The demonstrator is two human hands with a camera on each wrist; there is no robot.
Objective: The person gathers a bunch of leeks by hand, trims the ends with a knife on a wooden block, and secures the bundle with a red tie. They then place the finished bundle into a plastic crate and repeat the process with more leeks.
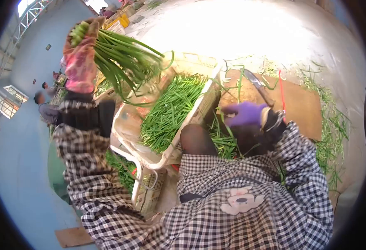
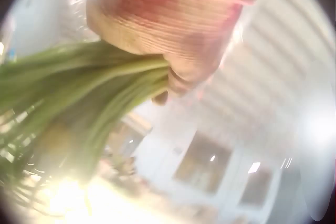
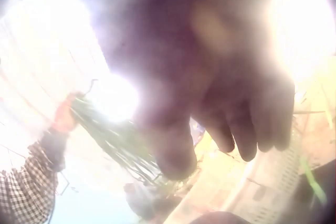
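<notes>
Raised at the upper left of the head view, the left hand [image 1: 81, 62] in a pink and tan glove grips a bunch of long green stalks [image 1: 124, 54]. In the left wrist view the gloved fingers [image 2: 181, 71] curl round the stalks [image 2: 79, 82], which trail to the left. The right hand [image 1: 244, 114], in a purple glove, is over the person's lap and holds nothing that shows; its fingers [image 3: 244, 129] extend loosely in the right wrist view. Between the hands a white crate [image 1: 122, 125] holds many cut green stalks [image 1: 172, 112].
A knife [image 1: 255, 83] lies on a brown board [image 1: 305, 104] at the right, beside a red strip [image 1: 282, 93]. Green scraps [image 1: 330, 137] litter the floor. A second crate [image 1: 149, 191] stands below the first. Other people [image 1: 45, 106] are at the far left.
</notes>
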